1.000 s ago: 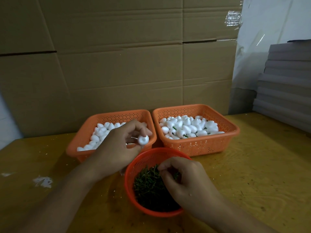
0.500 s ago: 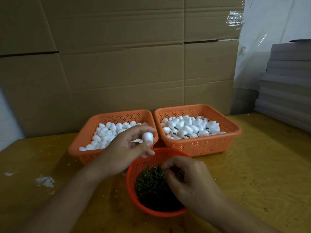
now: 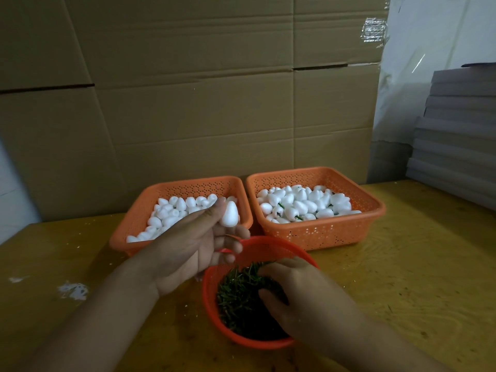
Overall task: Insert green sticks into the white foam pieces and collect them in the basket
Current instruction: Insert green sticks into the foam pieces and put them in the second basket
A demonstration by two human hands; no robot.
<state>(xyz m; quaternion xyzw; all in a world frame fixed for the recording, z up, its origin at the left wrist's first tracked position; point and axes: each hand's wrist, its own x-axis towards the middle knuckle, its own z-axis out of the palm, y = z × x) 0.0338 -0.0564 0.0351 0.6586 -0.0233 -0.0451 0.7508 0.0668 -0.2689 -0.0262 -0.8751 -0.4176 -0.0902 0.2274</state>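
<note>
Cardboard wall (image 3: 201, 103) is closing off the far edge of the yellow worktop (image 3: 402, 264); grey boards (image 3: 456, 135) are stacking up at the right rear. Bare worktop is lying open to the left and right of the baskets.

Two orange baskets are sitting side by side against the cardboard, nearly touching. Left basket (image 3: 128, 234) is holding plain foam pieces (image 3: 171, 210). Right basket (image 3: 322, 234) is holding foam with sticks (image 3: 300, 205), green stems showing between them.

Round bowl (image 3: 212, 302) is sitting nearest the person, just in front of the baskets, filled with green sticks (image 3: 239, 299).

Left hand (image 3: 193, 251) is hovering over the left basket's near corner and the bowl's rim, grip closed on one egg-shaped foam piece (image 3: 230, 214) pinched at the fingertips, pointed end up.

Right hand (image 3: 303, 299) is reaching down into the bowl, fingers curling among the sticks; whether the grip is holding one, cannot tell.

White crumbs (image 3: 72, 289) are lying on the worktop at left.
</note>
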